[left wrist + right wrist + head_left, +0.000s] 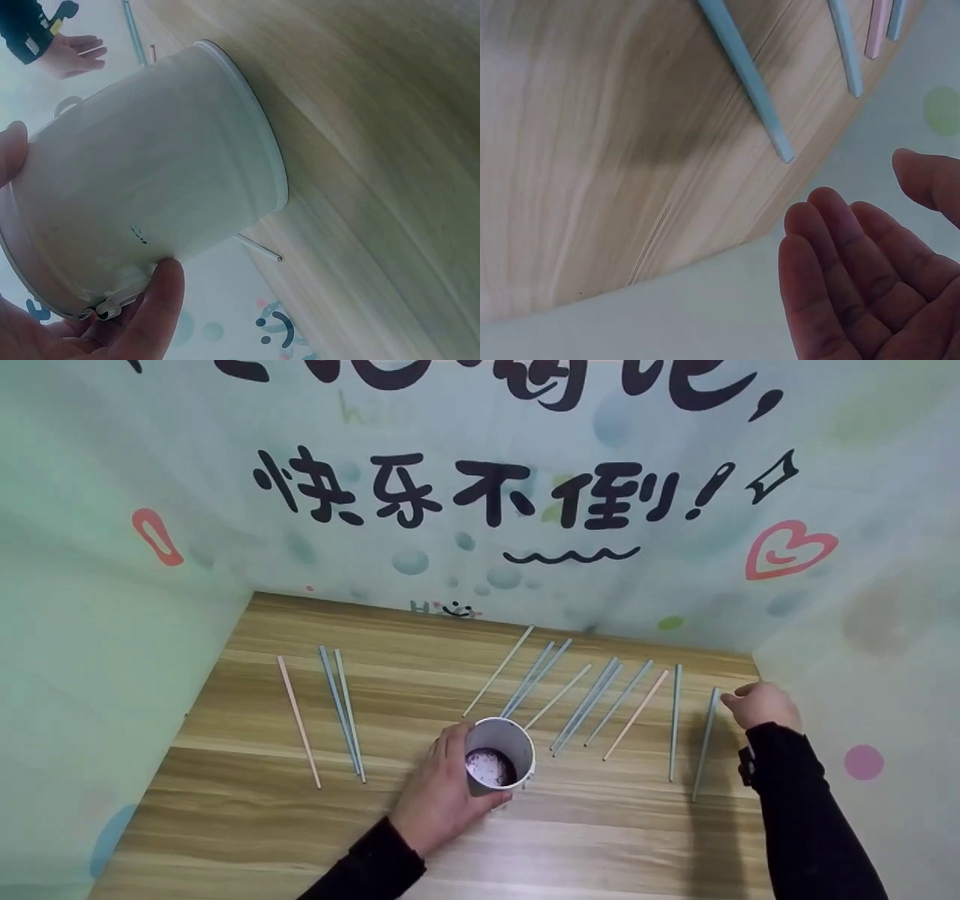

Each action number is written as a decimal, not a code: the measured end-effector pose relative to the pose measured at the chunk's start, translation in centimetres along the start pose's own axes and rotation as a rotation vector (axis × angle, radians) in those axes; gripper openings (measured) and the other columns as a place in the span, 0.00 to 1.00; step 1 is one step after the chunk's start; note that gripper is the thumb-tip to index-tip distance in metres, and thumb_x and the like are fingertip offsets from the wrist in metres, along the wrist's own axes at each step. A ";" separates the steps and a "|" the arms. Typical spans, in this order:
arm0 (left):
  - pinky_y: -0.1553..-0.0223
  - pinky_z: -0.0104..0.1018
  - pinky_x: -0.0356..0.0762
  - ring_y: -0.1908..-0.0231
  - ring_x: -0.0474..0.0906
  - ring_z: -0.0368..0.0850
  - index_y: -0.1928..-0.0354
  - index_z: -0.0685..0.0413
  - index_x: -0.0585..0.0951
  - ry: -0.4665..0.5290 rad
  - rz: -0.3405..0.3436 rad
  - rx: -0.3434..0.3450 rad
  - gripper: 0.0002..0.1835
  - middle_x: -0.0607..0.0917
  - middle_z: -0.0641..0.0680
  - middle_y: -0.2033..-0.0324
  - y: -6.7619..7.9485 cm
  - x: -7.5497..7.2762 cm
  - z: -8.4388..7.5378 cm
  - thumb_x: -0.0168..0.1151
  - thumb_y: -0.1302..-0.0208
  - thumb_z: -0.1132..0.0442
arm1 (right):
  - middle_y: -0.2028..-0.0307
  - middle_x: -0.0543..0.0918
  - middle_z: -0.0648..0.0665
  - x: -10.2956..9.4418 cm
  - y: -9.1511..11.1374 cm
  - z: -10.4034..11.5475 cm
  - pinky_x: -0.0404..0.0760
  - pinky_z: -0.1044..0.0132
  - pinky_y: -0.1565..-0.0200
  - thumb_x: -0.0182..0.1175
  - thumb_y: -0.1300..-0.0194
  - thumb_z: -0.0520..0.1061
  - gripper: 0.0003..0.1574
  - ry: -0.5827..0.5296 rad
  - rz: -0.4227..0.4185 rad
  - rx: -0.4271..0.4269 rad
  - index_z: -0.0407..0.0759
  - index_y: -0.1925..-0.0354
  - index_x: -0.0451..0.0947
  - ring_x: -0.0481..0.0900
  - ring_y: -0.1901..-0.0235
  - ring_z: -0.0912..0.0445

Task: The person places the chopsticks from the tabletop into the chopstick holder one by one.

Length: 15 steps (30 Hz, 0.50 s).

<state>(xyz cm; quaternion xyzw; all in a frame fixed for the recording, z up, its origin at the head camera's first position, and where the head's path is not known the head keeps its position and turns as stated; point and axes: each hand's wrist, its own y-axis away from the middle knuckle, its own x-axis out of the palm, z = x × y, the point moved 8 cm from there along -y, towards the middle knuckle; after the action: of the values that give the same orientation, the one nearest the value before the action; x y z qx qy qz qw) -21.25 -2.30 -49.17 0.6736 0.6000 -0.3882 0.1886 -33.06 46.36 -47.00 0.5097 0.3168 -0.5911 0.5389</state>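
Note:
My left hand [442,791] grips a small white bucket [480,793], with fingers and thumb on opposite sides near its rim. The bucket's open mouth faces up in the head view, showing a dark, reflective inside. Small side lugs stand out on its wall [150,172] in the left wrist view, and its base is close over the table. Over at the far right, my right hand [765,706] is beside the upper end of a thin blue straw-like stick [706,742]. Its loosely bent fingers [840,262] hold nothing, and the thumb is apart from them.
Several more blue, pale and pink sticks lie spread across the wooden table [225,817]. A pink stick [298,720] lies at the left, beside a blue one [337,705]. Printed cloth walls [450,577] enclose the back and both sides.

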 end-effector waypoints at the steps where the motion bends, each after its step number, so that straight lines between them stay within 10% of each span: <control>1: 0.36 0.51 0.77 0.37 0.76 0.57 0.28 0.58 0.62 0.000 0.001 0.002 0.59 0.75 0.59 0.36 0.0 0.0 0.0 0.79 0.57 0.34 | 0.41 0.76 0.21 0.1 -0.2 -0.1 0.74 0.35 0.44 0.52 0.24 0.55 0.36 -0.001 0.006 0.004 0.25 0.38 0.72 0.75 0.45 0.26; 10: 0.35 0.52 0.75 0.34 0.73 0.57 0.26 0.57 0.60 0.012 0.088 0.002 0.58 0.74 0.59 0.35 0.5 -0.8 0.0 0.75 0.50 0.34 | 0.40 0.76 0.22 1.4 -2.0 0.0 0.74 0.35 0.42 0.53 0.25 0.53 0.34 0.002 0.043 0.008 0.24 0.40 0.74 0.75 0.43 0.27; 15: 0.33 0.54 0.72 0.33 0.72 0.59 0.25 0.61 0.61 0.015 0.174 0.011 0.52 0.74 0.62 0.33 0.1 -1.9 -0.9 0.74 0.44 0.41 | 0.52 0.84 0.25 1.5 -2.7 -0.2 0.80 0.44 0.57 0.54 0.26 0.51 0.27 -0.015 0.034 0.020 0.25 0.50 0.82 0.83 0.60 0.35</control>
<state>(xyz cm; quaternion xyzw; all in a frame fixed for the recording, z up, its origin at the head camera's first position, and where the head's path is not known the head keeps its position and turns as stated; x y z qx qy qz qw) -20.82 -2.91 -47.18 0.7270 0.5385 -0.3687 0.2135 -35.40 46.67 -48.98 0.5161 0.2981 -0.5887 0.5461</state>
